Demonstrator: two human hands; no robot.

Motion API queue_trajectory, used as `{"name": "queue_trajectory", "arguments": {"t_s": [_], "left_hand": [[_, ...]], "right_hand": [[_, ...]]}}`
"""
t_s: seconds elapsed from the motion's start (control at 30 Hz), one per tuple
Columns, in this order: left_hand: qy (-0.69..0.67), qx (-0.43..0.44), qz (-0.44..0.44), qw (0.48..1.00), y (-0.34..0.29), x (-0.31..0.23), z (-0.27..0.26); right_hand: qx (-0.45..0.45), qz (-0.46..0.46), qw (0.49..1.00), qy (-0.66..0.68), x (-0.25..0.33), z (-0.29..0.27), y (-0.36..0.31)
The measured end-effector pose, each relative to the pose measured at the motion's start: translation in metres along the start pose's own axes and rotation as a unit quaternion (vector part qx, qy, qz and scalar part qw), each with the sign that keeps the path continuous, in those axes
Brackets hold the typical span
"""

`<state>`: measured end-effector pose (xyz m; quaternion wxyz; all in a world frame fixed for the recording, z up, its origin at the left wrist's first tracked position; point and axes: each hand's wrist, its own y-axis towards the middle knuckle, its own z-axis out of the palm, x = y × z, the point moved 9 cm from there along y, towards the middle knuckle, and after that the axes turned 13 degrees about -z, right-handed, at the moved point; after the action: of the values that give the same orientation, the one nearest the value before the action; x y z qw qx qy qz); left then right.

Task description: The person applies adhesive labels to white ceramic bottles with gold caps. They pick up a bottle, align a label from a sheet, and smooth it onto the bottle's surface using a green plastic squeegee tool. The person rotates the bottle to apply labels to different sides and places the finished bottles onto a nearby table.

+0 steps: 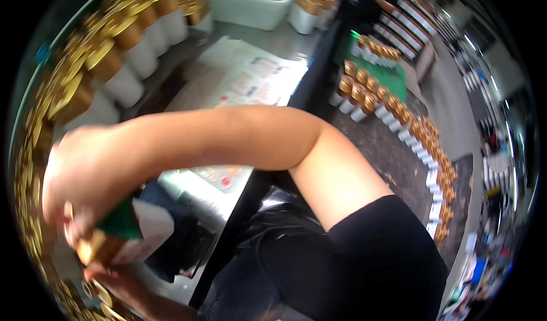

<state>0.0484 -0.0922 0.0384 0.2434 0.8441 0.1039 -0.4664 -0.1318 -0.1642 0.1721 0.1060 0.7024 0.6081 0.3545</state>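
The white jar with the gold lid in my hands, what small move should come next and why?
Probably set the white jar upright among the gold-lidded jars at the left. It lies tilted, the right hand gripping it from above and the left hand just below its gold lid, with the rows close by.

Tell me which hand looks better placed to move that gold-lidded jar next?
Probably the right. The right hand already wraps over the white jar, its arm stretched across the body. The left hand sits just below, by the gold lid; its grip is unclear.
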Motion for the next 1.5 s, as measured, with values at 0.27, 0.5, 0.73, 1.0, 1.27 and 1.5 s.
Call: {"name": "queue_trajectory", "arguments": {"t_s": [0.27, 0.5, 0.73, 1.0, 1.27, 1.5], "left_hand": [[-0.206, 0.295, 0.137, 0.923, -0.007, -0.085, 0.044], [-0.149, 0.325, -0.002, 0.934, 0.002, -0.078, 0.100], [0.056, 0.143, -0.028, 0.988, -0.009, -0.118, 0.137], [0.324, 0.164, 0.260, 0.894, -0.033, -0.154, 0.145], [0.206, 0.236, -0.016, 0.950, -0.036, -0.127, 0.161], [0.173, 0.274, 0.014, 0.946, -0.044, -0.127, 0.161]], "right_hand": [[-0.182, 0.024, 0.958, -0.220, 0.069, -0.048, -0.130], [-0.261, 0.494, 0.805, -0.202, 0.140, -0.136, -0.455], [-0.251, 0.793, 0.371, -0.413, 0.202, -0.126, -0.805], [-0.207, 0.842, 0.306, -0.393, 0.162, -0.159, -0.950], [-0.177, 0.859, 0.326, -0.352, 0.146, -0.160, -0.998], [-0.267, 0.662, 0.508, -0.481, 0.074, -0.247, -0.814]]}}
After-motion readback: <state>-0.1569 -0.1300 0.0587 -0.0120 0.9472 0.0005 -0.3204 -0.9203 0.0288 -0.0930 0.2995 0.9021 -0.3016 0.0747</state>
